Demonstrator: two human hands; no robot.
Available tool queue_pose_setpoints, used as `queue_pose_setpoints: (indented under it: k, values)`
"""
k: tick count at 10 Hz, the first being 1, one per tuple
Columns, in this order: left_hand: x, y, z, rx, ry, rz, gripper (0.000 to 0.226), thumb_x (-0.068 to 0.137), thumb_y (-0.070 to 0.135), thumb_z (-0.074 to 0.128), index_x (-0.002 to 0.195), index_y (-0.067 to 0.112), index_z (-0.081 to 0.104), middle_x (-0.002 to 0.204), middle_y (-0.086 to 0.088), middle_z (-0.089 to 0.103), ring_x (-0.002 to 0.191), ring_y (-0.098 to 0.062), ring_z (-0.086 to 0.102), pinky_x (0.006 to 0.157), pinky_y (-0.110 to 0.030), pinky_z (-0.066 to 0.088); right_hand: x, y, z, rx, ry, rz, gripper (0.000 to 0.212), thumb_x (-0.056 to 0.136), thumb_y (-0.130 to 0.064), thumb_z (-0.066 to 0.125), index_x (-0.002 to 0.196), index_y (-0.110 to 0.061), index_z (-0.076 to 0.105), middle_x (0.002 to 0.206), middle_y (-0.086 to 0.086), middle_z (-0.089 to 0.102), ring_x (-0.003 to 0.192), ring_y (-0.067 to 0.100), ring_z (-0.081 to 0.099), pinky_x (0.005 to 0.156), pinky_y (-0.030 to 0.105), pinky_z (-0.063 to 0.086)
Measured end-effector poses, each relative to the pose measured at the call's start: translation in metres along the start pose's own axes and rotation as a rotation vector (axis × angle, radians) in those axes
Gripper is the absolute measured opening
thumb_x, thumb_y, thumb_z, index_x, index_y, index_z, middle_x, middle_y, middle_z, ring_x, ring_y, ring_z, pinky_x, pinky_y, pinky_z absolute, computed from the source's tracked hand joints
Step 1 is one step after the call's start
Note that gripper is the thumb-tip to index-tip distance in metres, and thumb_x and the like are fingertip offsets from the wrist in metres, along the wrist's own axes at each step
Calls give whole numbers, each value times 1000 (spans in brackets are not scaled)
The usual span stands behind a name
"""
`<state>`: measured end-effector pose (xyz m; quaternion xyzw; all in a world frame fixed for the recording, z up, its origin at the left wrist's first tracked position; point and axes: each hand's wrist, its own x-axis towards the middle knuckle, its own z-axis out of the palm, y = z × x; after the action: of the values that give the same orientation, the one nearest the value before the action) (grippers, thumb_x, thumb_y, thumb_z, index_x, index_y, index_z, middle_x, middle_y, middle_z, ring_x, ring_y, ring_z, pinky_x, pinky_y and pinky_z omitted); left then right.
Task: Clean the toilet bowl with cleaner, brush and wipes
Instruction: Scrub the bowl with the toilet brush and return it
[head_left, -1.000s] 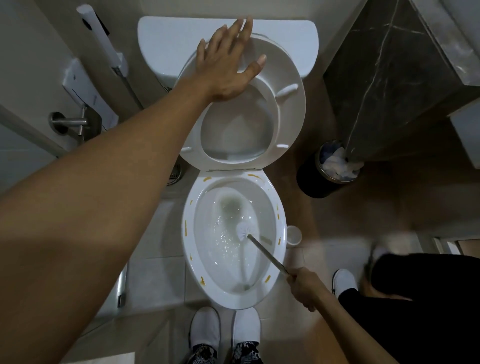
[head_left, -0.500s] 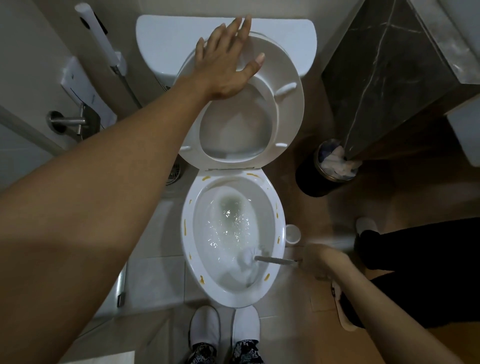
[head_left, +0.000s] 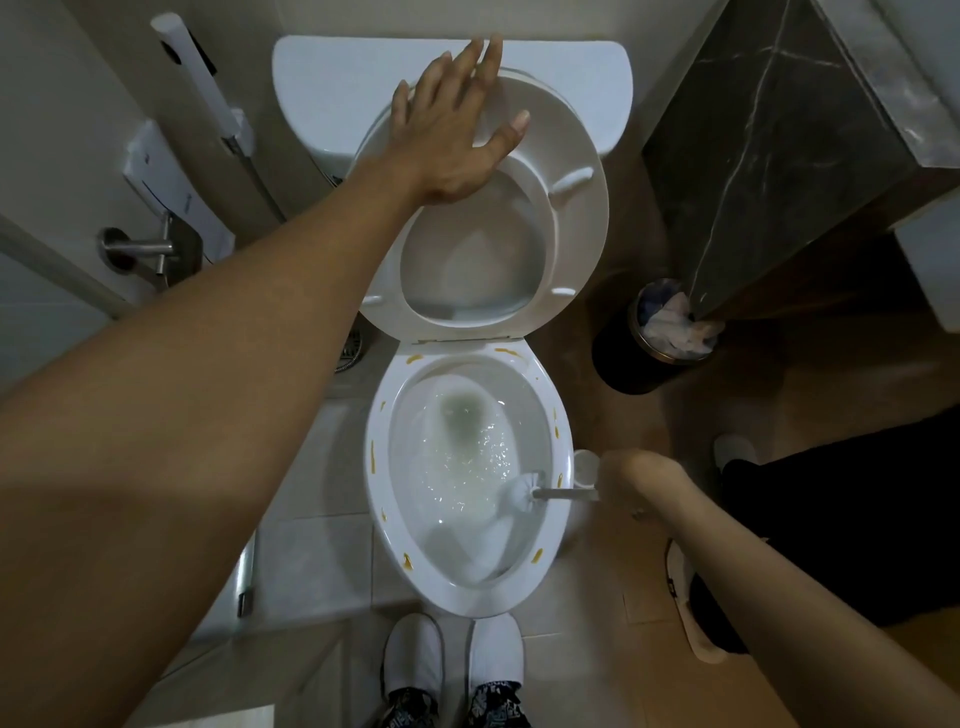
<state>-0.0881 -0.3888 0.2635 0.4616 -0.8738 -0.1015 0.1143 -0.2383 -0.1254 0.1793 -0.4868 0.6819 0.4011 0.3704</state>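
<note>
White bristle head of the metal-handled toilet brush (head_left: 524, 491) lies left of the gripping right hand (head_left: 621, 480), handle horizontal; the flat, open-fingered left hand (head_left: 457, 135) holds the raised white plastic seat (head_left: 576, 218).

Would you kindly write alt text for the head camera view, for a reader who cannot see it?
Seen from above, a person's right hand grips a toilet brush scrubbing the right inner wall of a white toilet bowl with foamy water. The left hand presses flat on the raised toilet seat. Yellow-brown smears dot the rim; a black waste bin stands to the right.

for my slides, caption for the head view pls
Left hand holds the raised toilet seat while right hand scrubs the toilet bowl with a toilet brush.
</note>
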Motion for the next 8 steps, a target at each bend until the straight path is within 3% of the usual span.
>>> queue_pose_setpoints:
  k: [1,2,3,4,5,7,8]
  values:
    - [0,0,-1,-1,0,0,72,96,60,20,152,23,-4,160,-3,-5,147,-26,-5,115,-54,-2,5,-2,0,37,-12,-9,31,96,-10,48,125,-5,56,75,-2,42,81,16,51,95,31,48]
    - [0,1,-2,2,-5,-3,71,96,60,20,152,23,-5,160,-3,-5,147,-26,-5,115,-54,-2,24,1,10,134,39,24,32,93,-11,51,125,-7,57,80,0,45,91,20,52,92,31,50]
    - [-1,1,-2,-1,-15,-7,71,96,60,20,152,23,-5,160,-3,-5,147,-26,-5,115,-54,-3,46,2,30,297,176,63,32,91,-14,48,121,-15,57,101,4,59,97,25,60,83,34,51]
    - [-2,2,-2,-8,-10,-9,71,96,59,19,152,23,-6,160,-2,-5,147,-25,-6,115,-53,-4,60,-3,59,545,276,78,31,93,-24,45,121,-21,58,107,5,61,98,26,60,84,37,50]
    - [-2,2,-2,-11,3,-12,71,97,59,20,152,23,-5,160,-1,-4,147,-24,-5,115,-51,-3,66,-18,92,560,260,29,37,99,-33,39,131,-20,54,123,13,57,112,31,57,96,40,48]
    - [-2,3,-1,0,12,-8,70,97,58,21,152,23,-4,160,-2,-3,147,-26,-5,115,-52,-3,50,-51,132,518,162,-63,36,102,-24,31,130,-13,51,122,12,58,113,28,57,90,35,45]
    - [-2,2,-2,-1,9,-7,70,97,57,21,152,22,-4,160,-2,-3,147,-26,-5,115,-52,-3,48,-62,139,554,136,-58,30,100,-19,34,116,-9,57,103,13,55,92,27,52,85,38,45]
